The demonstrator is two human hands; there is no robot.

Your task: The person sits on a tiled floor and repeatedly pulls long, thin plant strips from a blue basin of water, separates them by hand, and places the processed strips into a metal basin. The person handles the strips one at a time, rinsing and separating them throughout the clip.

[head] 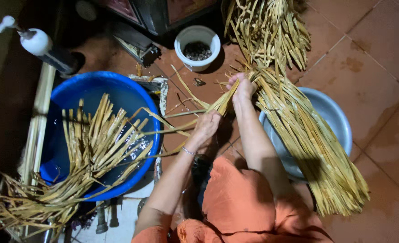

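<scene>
My left hand (206,127) grips a few pale yellow fibre strips (217,105) that trail left toward a blue tub. My right hand (242,87) pinches the same strips higher up, next to a thick bundle of dried strips (307,139) that runs from the top of the view down across a grey metal basin (337,119). More wet strips (96,148) lie in the blue tub (129,92), which holds water, and spill over its lower left rim.
A white cup (197,47) with dark bits stands on the reddish tiled floor (370,54) above my hands. A pump bottle (39,45) lies at upper left. My orange clothing (240,202) fills the lower middle. Dark furniture sits at the top.
</scene>
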